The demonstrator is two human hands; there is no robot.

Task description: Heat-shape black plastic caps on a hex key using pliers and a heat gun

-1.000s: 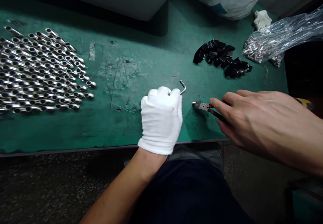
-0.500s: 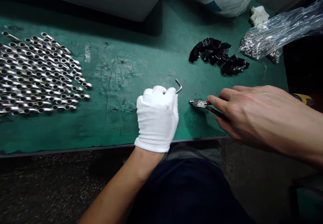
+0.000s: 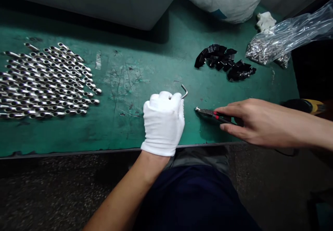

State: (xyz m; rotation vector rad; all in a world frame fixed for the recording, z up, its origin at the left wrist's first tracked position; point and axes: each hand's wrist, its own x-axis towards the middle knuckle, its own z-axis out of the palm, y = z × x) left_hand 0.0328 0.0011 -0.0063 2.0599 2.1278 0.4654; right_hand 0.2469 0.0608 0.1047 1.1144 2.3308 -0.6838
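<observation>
My left hand (image 3: pixel 163 121), in a white glove, is closed in a fist near the front edge of the table. A bent metal hex key (image 3: pixel 185 91) sticks out past its thumb side; the rest of it is hidden in the fist. Bare, my right hand (image 3: pixel 249 120) grips a pair of pliers (image 3: pixel 206 112) with red and black handles. At the tip of the jaws is a small shiny metal piece (image 3: pixel 197 109), which looks like a screw. The pliers lie low over the green table (image 3: pixel 156 68), to the right of the glove.
Many short metal tubes (image 3: pixel 49 82) lie in rows at left. Black plastic pieces (image 3: pixel 215 56) are heaped at back right, beside a clear bag of small metal parts (image 3: pixel 265 49). A grey bin (image 3: pixel 104 5) and a white sack (image 3: pixel 229 0) stand behind. A yellow-black tool (image 3: pixel 312 106) is at right.
My right hand has turned, rolling the pliers so their jaws show edge-on. My left hand keeps its grip on the hex key. The view has shifted slightly.
</observation>
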